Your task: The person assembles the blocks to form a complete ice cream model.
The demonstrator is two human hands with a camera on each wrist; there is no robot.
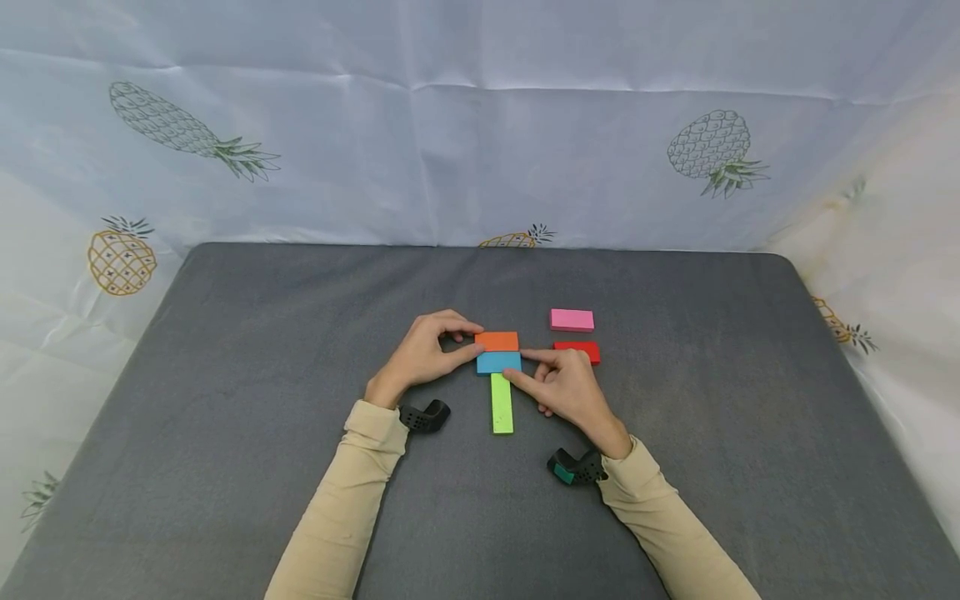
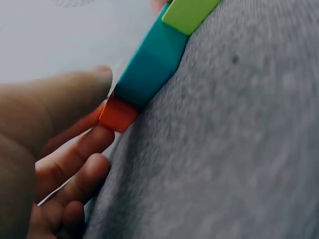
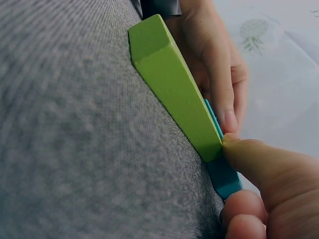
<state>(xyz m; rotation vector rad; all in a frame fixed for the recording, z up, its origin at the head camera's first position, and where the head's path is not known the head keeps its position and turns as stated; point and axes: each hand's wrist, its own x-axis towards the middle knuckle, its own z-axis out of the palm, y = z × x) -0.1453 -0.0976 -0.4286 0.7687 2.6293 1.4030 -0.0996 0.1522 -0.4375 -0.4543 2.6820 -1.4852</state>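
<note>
On the grey table, an orange block lies flush along the far side of a blue block. A lime green block runs from the blue block's near side, forming a T. My left hand pinches the left end of the orange block, with thumb and index at its corners; the thumb also meets the blue block's edge. At the other end, my right hand holds the blue block, index at its right end and thumb where blue and green meet. The right wrist view shows that thumb against the green block's end.
A red block lies just beyond the right hand, partly covered by it. Farther back is a pink block. Black bands are worn on both wrists. A pineapple-print cloth hangs behind the table's far edge.
</note>
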